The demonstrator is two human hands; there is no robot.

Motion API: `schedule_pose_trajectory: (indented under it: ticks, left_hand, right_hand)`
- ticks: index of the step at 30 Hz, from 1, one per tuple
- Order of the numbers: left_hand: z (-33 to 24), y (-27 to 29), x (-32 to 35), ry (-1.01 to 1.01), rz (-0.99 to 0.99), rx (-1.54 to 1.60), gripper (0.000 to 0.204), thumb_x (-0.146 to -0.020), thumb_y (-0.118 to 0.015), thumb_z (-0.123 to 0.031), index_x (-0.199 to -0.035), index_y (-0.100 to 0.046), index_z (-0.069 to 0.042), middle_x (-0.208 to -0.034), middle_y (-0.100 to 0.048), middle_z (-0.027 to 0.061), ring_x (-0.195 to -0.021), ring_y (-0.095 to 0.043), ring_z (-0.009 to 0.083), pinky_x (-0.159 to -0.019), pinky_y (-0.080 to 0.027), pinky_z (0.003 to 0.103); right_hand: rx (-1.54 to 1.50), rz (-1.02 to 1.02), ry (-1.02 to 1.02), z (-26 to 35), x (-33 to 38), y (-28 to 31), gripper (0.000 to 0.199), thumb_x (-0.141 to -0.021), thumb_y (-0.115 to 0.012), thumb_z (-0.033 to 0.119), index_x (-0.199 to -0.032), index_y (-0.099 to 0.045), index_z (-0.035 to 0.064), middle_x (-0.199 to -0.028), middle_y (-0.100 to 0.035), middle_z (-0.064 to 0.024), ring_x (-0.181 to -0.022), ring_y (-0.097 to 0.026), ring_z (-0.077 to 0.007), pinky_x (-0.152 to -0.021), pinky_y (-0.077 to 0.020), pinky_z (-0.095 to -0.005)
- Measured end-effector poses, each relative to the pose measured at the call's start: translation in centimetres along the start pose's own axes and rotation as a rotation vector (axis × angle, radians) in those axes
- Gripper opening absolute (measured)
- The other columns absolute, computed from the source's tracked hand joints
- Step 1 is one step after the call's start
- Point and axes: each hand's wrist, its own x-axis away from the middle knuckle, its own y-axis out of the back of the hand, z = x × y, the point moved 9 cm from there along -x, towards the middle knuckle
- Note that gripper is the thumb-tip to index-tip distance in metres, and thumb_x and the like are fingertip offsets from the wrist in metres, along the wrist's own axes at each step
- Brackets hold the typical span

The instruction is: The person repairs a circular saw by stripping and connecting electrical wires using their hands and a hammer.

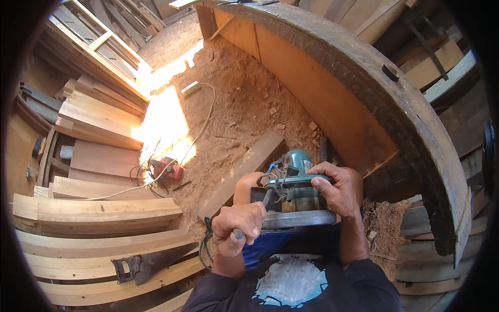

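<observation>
A green electric planer (pixel 299 191) lies across my lap, with its motor housing upward and its grey metal base edge toward my body. Its wiring and inner parts show at the left end, beside a loose-looking blue wire (pixel 272 167). My left hand (pixel 236 222) is closed in a fist around what looks like a screwdriver (pixel 238 234). The rounded handle end pokes out below the fist, and the shaft points up at the planer's left end; its tip is hidden. My right hand (pixel 337 188) grips the planer's right end, thumb on top.
A wood beam (pixel 241 174) lies on the shavings-covered floor (pixel 223 104) ahead. Left are a red power tool (pixel 170 169), a white power strip (pixel 190 88) with its cord, stacked boards (pixel 99 210) and a handsaw (pixel 150 264). A large curved wooden piece (pixel 358 62) arches along the right.
</observation>
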Motion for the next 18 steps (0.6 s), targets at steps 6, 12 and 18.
schedule_pose_trajectory:
  ticks: [6, 12, 18]
  left_hand:
    - [0.7, -0.9, 1.1, 0.104, 0.121, -0.078, 0.038, -0.096, -0.070, -0.037, -0.085, -0.072, -0.001, -0.060, -0.057, 0.0037, -0.054, -0.049, 0.0193, -0.069, -0.038, 0.038]
    - [1.6, -0.2, 1.7, 0.139, 0.122, -0.029, 0.039, -0.095, -0.071, -0.038, -0.085, -0.072, -0.001, -0.059, -0.053, 0.0031, -0.055, -0.048, 0.0198, -0.070, -0.037, 0.039]
    - [1.9, -0.2, 1.7, 0.147, 0.128, -0.003, 0.037, -0.095, -0.071, -0.036, -0.084, -0.072, 0.000, -0.059, -0.055, 0.0042, -0.053, -0.047, 0.0205, -0.068, -0.036, 0.039]
  right_hand:
    - [0.132, 0.062, 0.017, 1.1, -1.3, 0.3, 0.028, -0.099, -0.069, 0.024, -0.110, -0.071, -0.0019, -0.096, -0.070, -0.0057, -0.088, -0.064, -0.0138, -0.083, -0.0515, -0.0307]
    - [0.260, 0.180, -0.046, 1.3, -2.9, 0.5, 0.028, -0.099, -0.071, 0.023, -0.109, -0.071, -0.0027, -0.095, -0.072, -0.0114, -0.084, -0.066, -0.0165, -0.077, -0.0543, -0.0340]
    - [0.264, 0.129, 0.086, 3.6, -4.1, -0.1, 0.029, -0.099, -0.068, 0.022, -0.114, -0.069, -0.0032, -0.096, -0.071, -0.0113, -0.088, -0.066, -0.0179, -0.082, -0.0536, -0.0330]
